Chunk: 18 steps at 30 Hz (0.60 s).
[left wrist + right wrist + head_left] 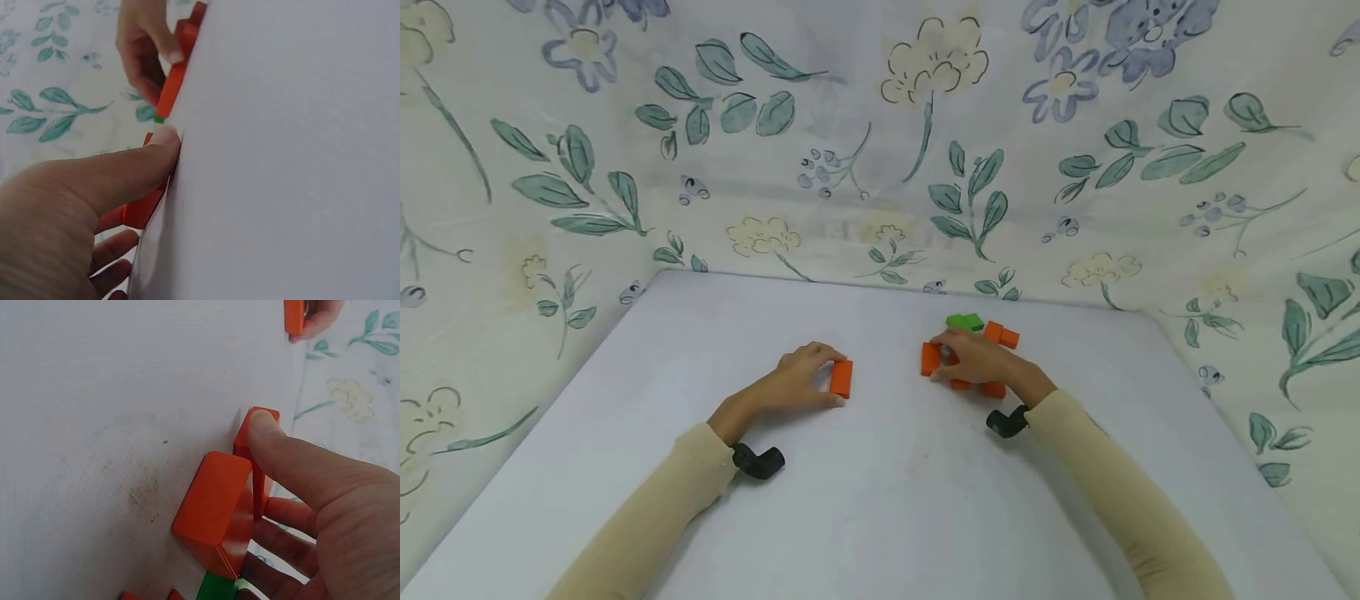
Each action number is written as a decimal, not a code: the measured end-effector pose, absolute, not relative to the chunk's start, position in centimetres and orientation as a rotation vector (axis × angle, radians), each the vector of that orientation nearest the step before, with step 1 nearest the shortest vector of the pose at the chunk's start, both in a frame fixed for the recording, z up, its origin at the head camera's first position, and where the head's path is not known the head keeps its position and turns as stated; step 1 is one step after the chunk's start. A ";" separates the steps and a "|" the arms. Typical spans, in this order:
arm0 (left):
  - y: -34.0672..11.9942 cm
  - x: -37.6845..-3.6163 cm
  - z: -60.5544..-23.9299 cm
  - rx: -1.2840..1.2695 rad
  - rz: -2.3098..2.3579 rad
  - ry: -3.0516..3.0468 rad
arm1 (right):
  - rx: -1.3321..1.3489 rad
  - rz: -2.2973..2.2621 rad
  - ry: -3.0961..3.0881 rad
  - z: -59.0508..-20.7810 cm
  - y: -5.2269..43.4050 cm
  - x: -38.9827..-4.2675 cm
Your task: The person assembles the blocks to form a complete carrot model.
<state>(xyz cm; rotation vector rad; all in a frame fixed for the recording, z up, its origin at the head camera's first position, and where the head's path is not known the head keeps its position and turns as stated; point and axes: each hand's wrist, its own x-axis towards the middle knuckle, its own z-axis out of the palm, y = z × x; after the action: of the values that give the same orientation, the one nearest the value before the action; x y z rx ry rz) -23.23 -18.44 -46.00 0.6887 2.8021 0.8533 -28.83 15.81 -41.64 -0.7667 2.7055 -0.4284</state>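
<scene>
On the left part of the white table, my left hand (793, 379) pinches an orange block (841, 379) by its two ends, thumb on the near end. The left wrist view shows the thumb over this block (145, 209), the other fingers behind it. Farther right, my right hand (979, 354) grips a second orange block (930, 359) between thumb and fingers. A loose orange block (212, 497) lies right beside that grip in the right wrist view. The right hand partly hides the blocks under and behind it.
Two green blocks (964, 322) lie just beyond the right hand, with orange blocks (1002, 334) to their right. Another orange block (994, 390) sits below the right wrist. A flowered cloth (865, 167) hangs around the table's (880, 500) back and sides.
</scene>
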 end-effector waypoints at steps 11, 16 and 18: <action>-18.8 -22.6 -46.2 0.708 0.973 2.757 | -0.730 -0.490 2.684 -41.9 16.3 -28.6; -19.0 -22.8 -46.5 0.702 0.970 2.793 | -0.767 -0.501 2.703 -42.0 15.9 -29.0; -19.1 -22.8 -46.6 0.698 0.989 2.786 | -0.784 -0.490 2.718 -42.2 15.8 -29.1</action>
<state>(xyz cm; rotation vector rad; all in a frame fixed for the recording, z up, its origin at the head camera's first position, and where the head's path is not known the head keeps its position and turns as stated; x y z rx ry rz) -22.81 -19.09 -46.59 0.6975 2.7861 0.9894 -29.13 15.82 -42.17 -0.7841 2.7178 -0.4899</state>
